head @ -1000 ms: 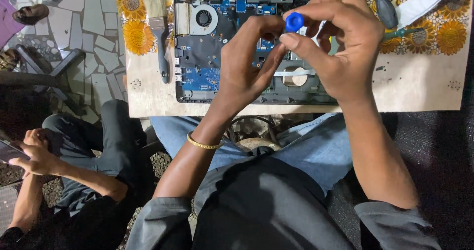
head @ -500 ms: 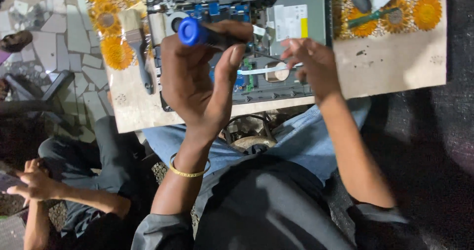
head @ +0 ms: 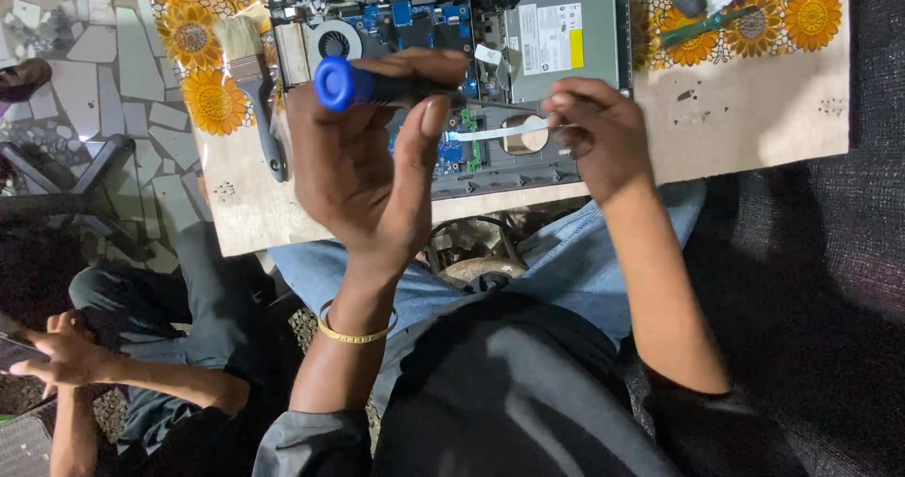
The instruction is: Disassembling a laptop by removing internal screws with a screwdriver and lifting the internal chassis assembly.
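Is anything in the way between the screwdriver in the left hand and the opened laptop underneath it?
Nothing visible blocks it. The left hand holds the blue-handled screwdriver directly above the opened laptop, with only air between. The right hand rests to the side on a white ribbon cable, clear of the tool.

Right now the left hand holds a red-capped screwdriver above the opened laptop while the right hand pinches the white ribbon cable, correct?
Not quite: the head view shows the screwdriver in the left hand has a blue cap, not red. The rest stands: it is held above the opened laptop, and the right hand pinches the white ribbon cable.
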